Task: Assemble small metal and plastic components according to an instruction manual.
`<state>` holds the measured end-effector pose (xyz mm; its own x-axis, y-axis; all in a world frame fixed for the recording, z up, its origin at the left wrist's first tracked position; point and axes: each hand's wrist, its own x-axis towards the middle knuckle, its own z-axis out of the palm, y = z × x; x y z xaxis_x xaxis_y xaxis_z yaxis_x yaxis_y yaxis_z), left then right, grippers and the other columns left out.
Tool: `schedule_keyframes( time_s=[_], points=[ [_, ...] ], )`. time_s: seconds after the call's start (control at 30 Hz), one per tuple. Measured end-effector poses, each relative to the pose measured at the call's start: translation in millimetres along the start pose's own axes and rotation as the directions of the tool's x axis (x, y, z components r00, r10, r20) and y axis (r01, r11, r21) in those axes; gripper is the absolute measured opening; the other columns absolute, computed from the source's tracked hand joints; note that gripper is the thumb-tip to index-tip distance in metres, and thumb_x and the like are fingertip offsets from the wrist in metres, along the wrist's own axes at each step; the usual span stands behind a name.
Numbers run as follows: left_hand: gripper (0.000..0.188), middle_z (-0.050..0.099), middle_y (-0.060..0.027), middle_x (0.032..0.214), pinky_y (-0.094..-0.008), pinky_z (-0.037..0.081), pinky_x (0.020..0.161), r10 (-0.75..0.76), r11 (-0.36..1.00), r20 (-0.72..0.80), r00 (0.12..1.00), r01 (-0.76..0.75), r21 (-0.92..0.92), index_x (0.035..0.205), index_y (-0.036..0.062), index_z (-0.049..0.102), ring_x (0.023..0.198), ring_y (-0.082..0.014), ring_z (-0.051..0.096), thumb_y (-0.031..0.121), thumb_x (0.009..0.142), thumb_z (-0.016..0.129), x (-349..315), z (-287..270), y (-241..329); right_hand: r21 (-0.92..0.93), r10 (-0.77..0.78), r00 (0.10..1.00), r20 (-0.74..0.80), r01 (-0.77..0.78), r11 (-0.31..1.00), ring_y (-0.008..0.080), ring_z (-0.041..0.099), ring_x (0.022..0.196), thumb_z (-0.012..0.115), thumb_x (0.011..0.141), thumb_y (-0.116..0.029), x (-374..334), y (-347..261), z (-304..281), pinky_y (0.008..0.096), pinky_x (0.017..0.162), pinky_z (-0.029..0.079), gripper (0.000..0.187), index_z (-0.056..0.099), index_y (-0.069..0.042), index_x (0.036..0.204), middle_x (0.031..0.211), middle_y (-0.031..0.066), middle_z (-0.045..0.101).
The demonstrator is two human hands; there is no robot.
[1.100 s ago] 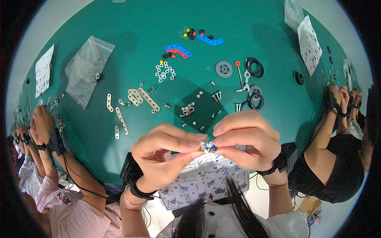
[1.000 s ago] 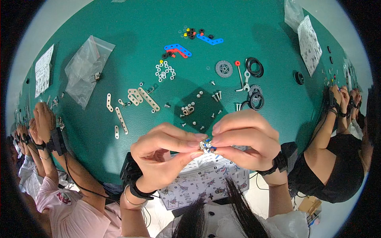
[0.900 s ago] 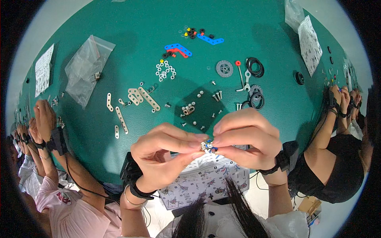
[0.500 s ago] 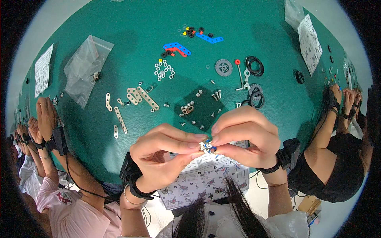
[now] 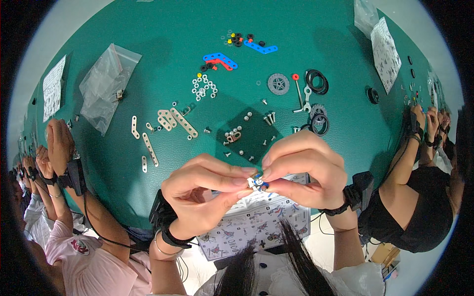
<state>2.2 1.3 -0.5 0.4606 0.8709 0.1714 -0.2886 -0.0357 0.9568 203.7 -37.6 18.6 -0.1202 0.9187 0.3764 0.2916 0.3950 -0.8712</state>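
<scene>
Neighbour's hand [image 5: 59, 140] at far left sits higher in view than in the first frame; yours have hardly budged. Your left hand [image 5: 202, 185] and right hand [image 5: 311, 165] are close together, both pinching one small blue-and-silver piece [image 5: 258, 183] between them, raised toward you. Piece partly covered by your grip; can't tell how its bits join. Instruction sheet [image 5: 256, 229] shows below your hands. Beyond them on the green table [image 5: 163, 64]: screws [image 5: 268, 120], perforated metal strips [image 5: 183, 123] to the left, grey wheel [image 5: 278, 84] and wrench [image 5: 307, 98] to the right.
</scene>
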Motion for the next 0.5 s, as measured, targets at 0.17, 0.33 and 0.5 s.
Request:
schedule_keyframes(
  time_s=[0.17,0.33,0.5],
  points=[
    [0.019,0.07,-0.0157,0.091,-0.0345,0.059,0.079,-0.005,1.0,-0.004,1.0,0.005,-0.009,0.089,0.0013,0.072,0.092,-0.0282,0.072,-0.007,0.074,0.079,0.2,-0.4,0.0,0.005,-0.007,1.0,0.012,0.006,1.0,0.0211,0.066,0.084,0.083,0.072,-0.005,0.9,0.7,0.0,0.03,0.071,0.05,0.025,0.069,-0.005,0.093,0.093,0.0099,0.067],
    [0.018,0.07,-0.0153,0.091,-0.0341,0.058,0.079,-0.001,1.0,0.005,1.0,0.001,-0.011,0.09,0.0015,0.072,0.092,-0.028,0.072,-0.007,0.075,0.079,0.8,-1.3,-0.6,0.023,0.019,1.0,0.019,-0.019,1.0,0.021,0.066,0.084,0.083,0.072,-0.005,0.8,0.0,-0.6,0.03,0.07,0.05,0.026,0.069,-0.005,0.093,0.093,0.01,0.066],
    [0.018,0.07,-0.0152,0.09,-0.0339,0.058,0.078,-0.017,1.0,-0.009,1.0,0.017,-0.017,0.089,0.0015,0.072,0.092,-0.0278,0.072,-0.007,0.075,0.079,0.1,-1.0,0.1,0.022,0.012,1.0,0.013,-0.012,1.0,0.021,0.065,0.084,0.083,0.072,-0.006,0.7,1.6,0.9,0.0304,0.071,0.051,0.026,0.069,-0.005,0.093,0.093,0.01,0.066]
  ],
)
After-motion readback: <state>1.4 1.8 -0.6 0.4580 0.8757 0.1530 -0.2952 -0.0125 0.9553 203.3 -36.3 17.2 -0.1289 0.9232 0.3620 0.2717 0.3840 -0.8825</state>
